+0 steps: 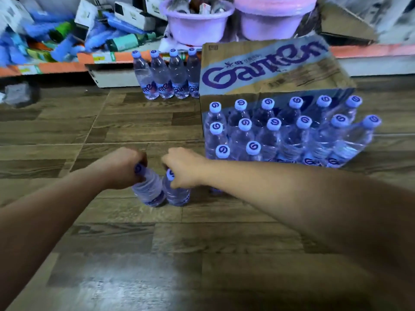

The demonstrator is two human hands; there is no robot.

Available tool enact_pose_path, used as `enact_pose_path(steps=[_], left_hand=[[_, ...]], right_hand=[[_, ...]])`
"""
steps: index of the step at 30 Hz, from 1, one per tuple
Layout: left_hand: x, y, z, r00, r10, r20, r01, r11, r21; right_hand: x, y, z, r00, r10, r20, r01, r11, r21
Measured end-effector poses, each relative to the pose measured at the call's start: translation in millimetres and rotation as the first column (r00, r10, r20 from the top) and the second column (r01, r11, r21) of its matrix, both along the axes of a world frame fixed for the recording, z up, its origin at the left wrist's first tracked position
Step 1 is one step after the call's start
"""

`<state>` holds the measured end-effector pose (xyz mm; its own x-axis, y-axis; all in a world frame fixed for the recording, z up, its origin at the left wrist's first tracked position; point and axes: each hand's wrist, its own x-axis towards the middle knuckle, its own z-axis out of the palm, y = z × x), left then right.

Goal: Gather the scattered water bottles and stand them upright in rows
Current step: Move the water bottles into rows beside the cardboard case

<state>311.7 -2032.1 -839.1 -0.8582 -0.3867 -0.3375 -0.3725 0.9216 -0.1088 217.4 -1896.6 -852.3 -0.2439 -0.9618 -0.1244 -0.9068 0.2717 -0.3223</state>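
Two clear water bottles with blue caps stand side by side on the wood-pattern floor in front of me. My left hand (pixel 122 168) grips the neck of the left bottle (pixel 149 190). My right hand (pixel 183 168) grips the neck of the right bottle (pixel 176 194). To the right, several upright bottles stand in rows (pixel 280 133) against a cardboard box. At the back, a short row of bottles (pixel 167 75) stands upright by the shelf edge.
A cardboard box (pixel 269 70) printed with purple lettering lies behind the rows. Two lilac plastic basins (pixel 197 23) and a heap of blue packets (pixel 56 37) sit on a low orange-edged shelf at the back. A grey object (pixel 18 94) lies at far left.
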Motion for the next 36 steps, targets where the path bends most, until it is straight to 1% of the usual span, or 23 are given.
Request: enact_pose_path(steps=[3,7,12,15,19,23,30,36], left_hand=[[0,23,3,0.996,-0.084,0.001,0.084,0.996,0.02],[-7,55,4,0.987,-0.16,0.012,0.158,0.982,0.103],[-36,112,7,0.957,-0.289,0.012,0.284,0.945,0.162],[-58,147,7,0.941,-0.338,-0.012,0.335,0.925,0.18],[-88,187,1,0.923,-0.379,-0.068,0.385,0.902,0.195],[-117,215,-3,0.909,-0.398,-0.125,0.416,0.886,0.206],[-154,249,-7,0.884,-0.446,-0.137,0.465,0.869,0.169],[-175,255,-7,0.904,-0.41,-0.122,0.423,0.898,0.117]], right_hand=[[1,35,4,0.999,0.013,-0.03,-0.01,0.995,0.097],[-11,83,8,0.999,0.0,-0.038,0.008,0.978,0.208],[-35,137,15,0.999,-0.05,-0.006,0.049,0.961,0.272],[-54,162,15,0.997,-0.075,-0.023,0.078,0.952,0.297],[-82,194,17,0.987,-0.152,-0.054,0.161,0.944,0.289],[-112,221,15,0.966,-0.246,-0.076,0.257,0.937,0.236],[-154,245,13,0.926,-0.366,-0.096,0.377,0.911,0.165],[-172,255,9,0.91,-0.408,-0.072,0.414,0.902,0.125]])
